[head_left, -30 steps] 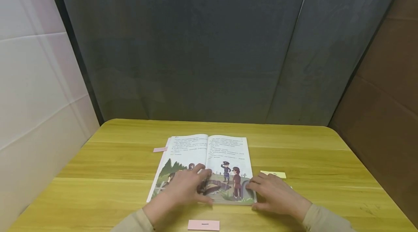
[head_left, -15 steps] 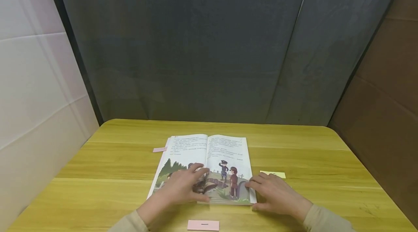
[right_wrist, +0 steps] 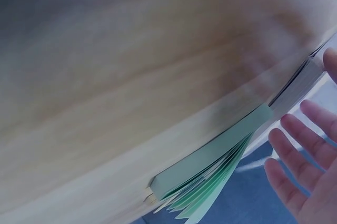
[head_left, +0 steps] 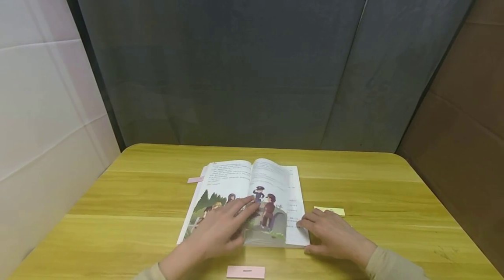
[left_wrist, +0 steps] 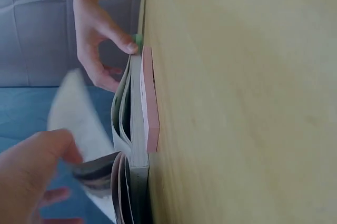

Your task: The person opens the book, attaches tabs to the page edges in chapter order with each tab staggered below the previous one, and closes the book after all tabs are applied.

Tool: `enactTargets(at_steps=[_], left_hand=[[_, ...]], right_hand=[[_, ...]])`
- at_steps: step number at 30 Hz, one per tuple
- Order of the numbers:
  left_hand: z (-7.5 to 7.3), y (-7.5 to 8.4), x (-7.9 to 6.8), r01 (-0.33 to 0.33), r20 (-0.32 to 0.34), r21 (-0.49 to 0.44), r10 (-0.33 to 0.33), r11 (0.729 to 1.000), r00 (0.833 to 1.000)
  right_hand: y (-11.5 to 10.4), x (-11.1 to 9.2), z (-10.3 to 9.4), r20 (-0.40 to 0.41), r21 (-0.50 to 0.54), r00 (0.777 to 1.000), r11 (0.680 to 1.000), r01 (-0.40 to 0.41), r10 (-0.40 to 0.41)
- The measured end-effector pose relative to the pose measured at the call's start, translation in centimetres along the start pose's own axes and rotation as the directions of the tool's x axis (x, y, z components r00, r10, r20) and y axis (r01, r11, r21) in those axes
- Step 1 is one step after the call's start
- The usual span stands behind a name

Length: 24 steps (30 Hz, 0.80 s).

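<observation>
An illustrated book (head_left: 230,175) lies open on the table, text above and a cartoon scene below. Its right-hand illustrated page (head_left: 271,179) is bowed up and drawn leftward, baring a strip of the page beneath (head_left: 296,210). My left hand (head_left: 220,227) lies over the lower middle of the book, fingers extended across the gutter onto the bowed page. The left wrist view shows this hand (left_wrist: 31,176) beside a raised, blurred page (left_wrist: 79,113). At the lower right edge rests my right hand (head_left: 334,234), its thumb near the corner. In the right wrist view its fingers (right_wrist: 297,161) are spread and relaxed.
A pink sticky-note pad (head_left: 246,272) with a dark stroke sits at the table's near side. A pink tab (head_left: 194,180) sticks out left of the book. A yellow note (head_left: 330,210) lies beyond my right hand. A green sticky-note pad (right_wrist: 210,155) has fanned sheets.
The right-hand page has bowed up and shifted left, uncovering the page beneath. My left fingers have straightened over it. My right hand stays at the book's edge.
</observation>
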<state>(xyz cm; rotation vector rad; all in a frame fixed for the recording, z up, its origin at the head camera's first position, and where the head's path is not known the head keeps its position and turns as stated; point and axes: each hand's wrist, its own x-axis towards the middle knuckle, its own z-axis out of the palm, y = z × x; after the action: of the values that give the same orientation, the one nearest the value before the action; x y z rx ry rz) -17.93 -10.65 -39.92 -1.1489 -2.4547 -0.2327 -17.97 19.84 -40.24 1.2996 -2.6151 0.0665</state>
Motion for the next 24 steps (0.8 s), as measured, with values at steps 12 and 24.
enactTargets(at_steps=[12,24], left_hand=[[-1.7,-0.2,0.7,-0.055,-0.033,0.216,0.063,0.975,0.997],[-1.3,-0.7,-0.3,0.008,0.023,0.267,-0.015,0.964,1.0]], right_hand=[[-0.1,0.1,0.0,0.0,0.016,1.0,1.0,-0.005,0.005],[-0.2,0.0,-0.1,0.022,0.02,1.0,1.0,-0.021,0.021]])
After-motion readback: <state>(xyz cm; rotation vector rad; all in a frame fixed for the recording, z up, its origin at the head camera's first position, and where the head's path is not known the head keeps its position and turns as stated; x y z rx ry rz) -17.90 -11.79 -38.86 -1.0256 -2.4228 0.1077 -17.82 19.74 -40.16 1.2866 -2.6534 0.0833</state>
